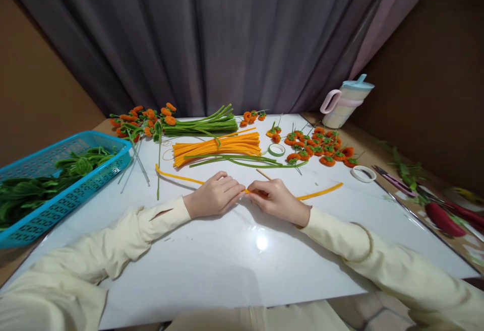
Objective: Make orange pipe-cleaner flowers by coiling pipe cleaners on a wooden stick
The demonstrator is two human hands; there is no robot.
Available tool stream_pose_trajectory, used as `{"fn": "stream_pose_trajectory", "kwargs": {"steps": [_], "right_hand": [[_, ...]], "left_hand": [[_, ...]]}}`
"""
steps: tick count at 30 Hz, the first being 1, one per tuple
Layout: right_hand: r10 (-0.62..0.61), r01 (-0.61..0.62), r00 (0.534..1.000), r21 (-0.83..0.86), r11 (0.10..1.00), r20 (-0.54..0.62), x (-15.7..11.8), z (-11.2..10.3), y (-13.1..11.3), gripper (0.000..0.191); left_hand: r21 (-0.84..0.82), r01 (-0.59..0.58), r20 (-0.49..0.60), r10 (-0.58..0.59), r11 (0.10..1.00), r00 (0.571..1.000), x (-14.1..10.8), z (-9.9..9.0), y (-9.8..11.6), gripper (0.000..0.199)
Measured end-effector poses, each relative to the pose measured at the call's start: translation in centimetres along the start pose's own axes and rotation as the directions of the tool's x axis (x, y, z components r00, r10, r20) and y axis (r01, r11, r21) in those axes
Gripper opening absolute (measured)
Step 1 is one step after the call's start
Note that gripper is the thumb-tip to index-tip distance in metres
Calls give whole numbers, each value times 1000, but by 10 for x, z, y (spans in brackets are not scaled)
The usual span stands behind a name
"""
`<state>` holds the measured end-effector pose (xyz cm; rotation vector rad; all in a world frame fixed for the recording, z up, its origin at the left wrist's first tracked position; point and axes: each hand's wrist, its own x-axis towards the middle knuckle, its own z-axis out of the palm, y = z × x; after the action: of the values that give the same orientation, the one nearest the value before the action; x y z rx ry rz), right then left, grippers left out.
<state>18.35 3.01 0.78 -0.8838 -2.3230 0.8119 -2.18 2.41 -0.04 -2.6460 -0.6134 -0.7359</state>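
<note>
A yellow fuzzy strip (321,191) is lying crosswise above the white tabletop (212,270), its two ends sticking out past the hands. The left hand (217,193) is pinching it near the middle, fingers closed; the right hand (278,200) is gripping it just beside, fingertips drawn together, while a thin stick (263,174) is poking up from behind that hand. Beyond them, loose green strips (242,161) are resting in front of a yellow bundle (217,148), with a green bundle (204,127) lying behind. Orange flower heads (317,145) are clustering to the right, near a white tape roll (363,179). A blue basket (91,185) is holding green pieces at far left.
</note>
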Motion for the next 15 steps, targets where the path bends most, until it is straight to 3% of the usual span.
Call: {"fn": "stream_pose_trajectory", "kwargs": {"steps": [7,15], "right_hand": [[214,-274,955,332,903,205,3,0,-3,33],[241,-284,957,379,881,159,5,-2,1,34]], "left_hand": [[-90,2,15,0,996,1000,-4,3,-2,17],[-16,-3,10,3,1000,1000,-6,4,-7,25]]}}
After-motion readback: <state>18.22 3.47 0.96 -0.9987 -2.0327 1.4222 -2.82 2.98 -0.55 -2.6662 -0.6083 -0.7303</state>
